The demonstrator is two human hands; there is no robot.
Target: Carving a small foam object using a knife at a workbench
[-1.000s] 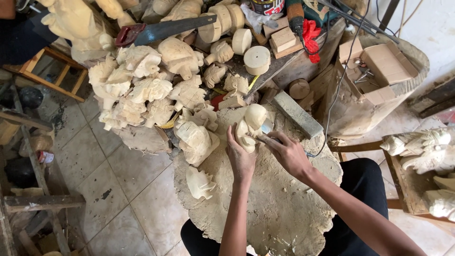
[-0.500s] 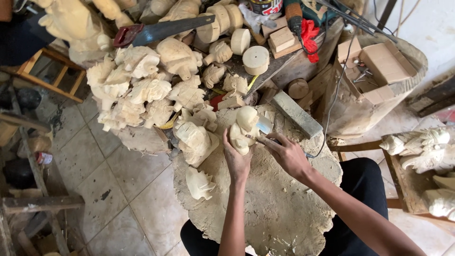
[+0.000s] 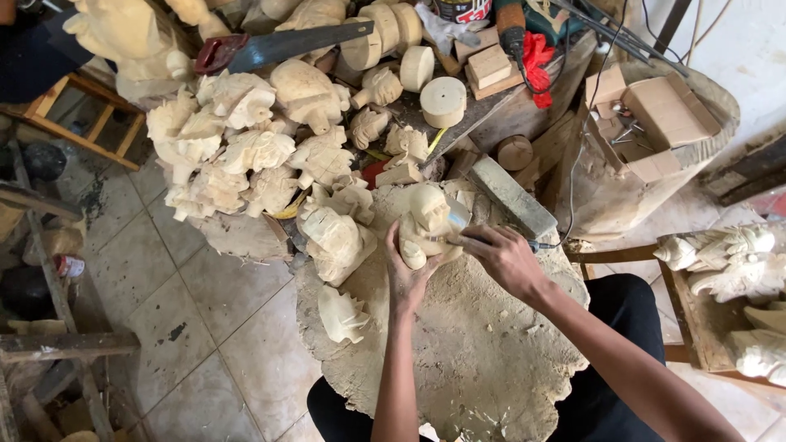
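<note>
Gripping a pale carving [image 3: 426, 225] left-handed [image 3: 407, 274] — right hand [image 3: 503, 258] holds a chisel [image 3: 471, 237] beside a box [image 3: 663, 123] of scraps.

A floor of large grey tiles [image 3: 188, 303] is seen, daylight falling on it; wooden frames [image 3: 74, 131] are set at left, a pale wall [image 3: 737, 49] at upper right

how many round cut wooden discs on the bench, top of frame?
3 clear: a wooden disc near the bench edge, a second disc up-left of it, and a darker disc lower right. More may be hidden among the carvings.
</note>
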